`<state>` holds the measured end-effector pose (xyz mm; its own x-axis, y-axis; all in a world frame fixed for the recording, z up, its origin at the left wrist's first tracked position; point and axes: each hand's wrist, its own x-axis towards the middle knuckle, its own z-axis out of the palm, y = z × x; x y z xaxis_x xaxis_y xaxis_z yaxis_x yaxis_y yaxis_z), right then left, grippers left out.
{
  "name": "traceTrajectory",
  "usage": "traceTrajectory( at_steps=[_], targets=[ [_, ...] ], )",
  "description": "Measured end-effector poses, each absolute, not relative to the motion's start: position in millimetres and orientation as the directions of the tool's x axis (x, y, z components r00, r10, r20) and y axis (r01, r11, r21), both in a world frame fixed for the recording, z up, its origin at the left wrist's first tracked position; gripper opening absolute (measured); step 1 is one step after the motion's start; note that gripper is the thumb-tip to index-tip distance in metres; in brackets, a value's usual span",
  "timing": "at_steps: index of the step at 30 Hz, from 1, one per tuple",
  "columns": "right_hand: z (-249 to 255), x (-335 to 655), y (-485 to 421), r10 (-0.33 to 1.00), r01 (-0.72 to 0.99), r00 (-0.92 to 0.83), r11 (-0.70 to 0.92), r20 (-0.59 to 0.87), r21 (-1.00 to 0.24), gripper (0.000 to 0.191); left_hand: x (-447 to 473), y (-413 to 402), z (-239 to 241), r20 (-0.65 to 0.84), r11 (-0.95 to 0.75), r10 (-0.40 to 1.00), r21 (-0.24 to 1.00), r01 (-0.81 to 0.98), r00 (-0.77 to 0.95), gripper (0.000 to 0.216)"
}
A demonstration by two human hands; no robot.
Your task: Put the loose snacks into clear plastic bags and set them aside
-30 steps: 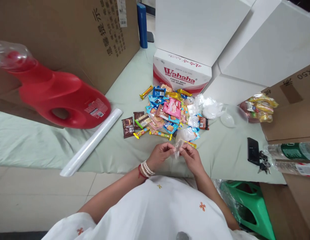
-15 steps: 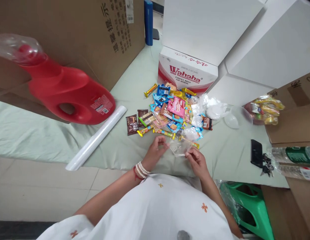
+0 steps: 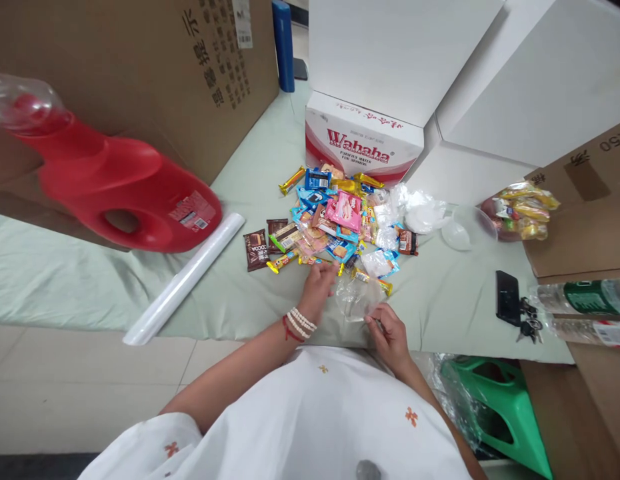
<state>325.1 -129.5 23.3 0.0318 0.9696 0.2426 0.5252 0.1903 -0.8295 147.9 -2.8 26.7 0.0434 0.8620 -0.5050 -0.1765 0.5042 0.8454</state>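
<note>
— Where is the clear plastic bag?
— Pinched at its edge by the right hand, beside the snack pile.
— And the left hand?
— Fingers loosely open, holding nothing. The bag looks flimsy and slippery; its rim seems best to grip.

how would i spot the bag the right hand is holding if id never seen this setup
Find the red-and-white Wahaha box at the back of the green cloth, then the heap of bright snack packets before it. Just nearer the person, the right hand pinches a clear plastic bag, see-through and unprinted, unlike the colourful wrappers.
</note>
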Motion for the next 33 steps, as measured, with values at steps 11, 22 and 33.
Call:
traceTrajectory(
  at_steps=[11, 22, 33],
  targets=[
    [37.0, 320.1, -118.5, 0.957, 0.492, -0.189, 0.286, 0.22, -0.822, 0.014, 173.6, -6.3, 41.1, -0.386, 0.421, 0.902, 0.886, -0.196, 0.192, 0.044],
    [44.2, 308.2, -71.1, 1.0, 0.132, 0.016, -0.026, -0.024, -0.991, 0.028, 163.2, -18.8, 51.4, -0.145, 0.158, 0.985, 0.977, -0.142, 0.097, 0.052],
    [28.4, 317.7, -74.3, 0.927, -0.063, 0.331, -0.163, -0.174, -0.985, 0.033, 128.0, 19.2, 42.0, -0.465, 0.349, 0.88, 0.769, -0.535, -0.094, 0.052]
  ],
)
